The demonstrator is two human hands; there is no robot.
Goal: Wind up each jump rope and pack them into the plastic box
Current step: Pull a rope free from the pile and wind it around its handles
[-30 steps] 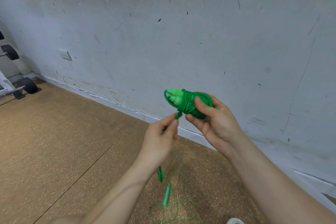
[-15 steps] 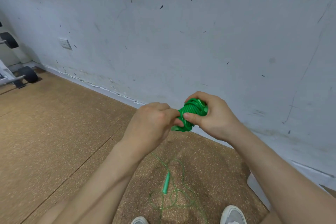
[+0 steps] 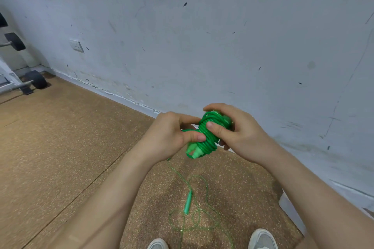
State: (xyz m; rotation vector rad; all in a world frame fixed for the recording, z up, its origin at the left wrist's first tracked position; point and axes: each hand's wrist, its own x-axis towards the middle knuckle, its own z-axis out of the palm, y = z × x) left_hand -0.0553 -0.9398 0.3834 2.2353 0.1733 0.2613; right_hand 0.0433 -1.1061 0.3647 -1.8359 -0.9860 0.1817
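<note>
While the head view looks down past both forearms, the wound jump rope [image 3: 210, 133] is held in the air between the two hands, in front of the grey wall [image 3: 202, 46] and above the cork-coloured floor [image 3: 60, 137]. Its dark green cord is coiled tightly round the paired handles, whose pale green ends [image 3: 195, 150] poke out at the lower end of the tilted bundle. The right hand [image 3: 238, 133] has a closed grip on it, thumb laid across the front of the coils and fingers curled round the back. The left hand [image 3: 172, 137] also has a closed grip, its thumb pressed against the left side of the coils and its fingers bent in above; whether it pinches a loose end of cord cannot be told.

Below the hands a second jump rope [image 3: 202, 220] lies loose on the floor in thin green loops, one pale green handle [image 3: 188, 202] resting among them. The toes of two light shoes [image 3: 261, 238] show at the bottom edge. A pale plastic box [image 3: 289, 210] shows partly at the lower right, by the wall and behind the right forearm. Far left stand black weights [image 3: 36, 79], with a wall socket [image 3: 76, 46] above them.
</note>
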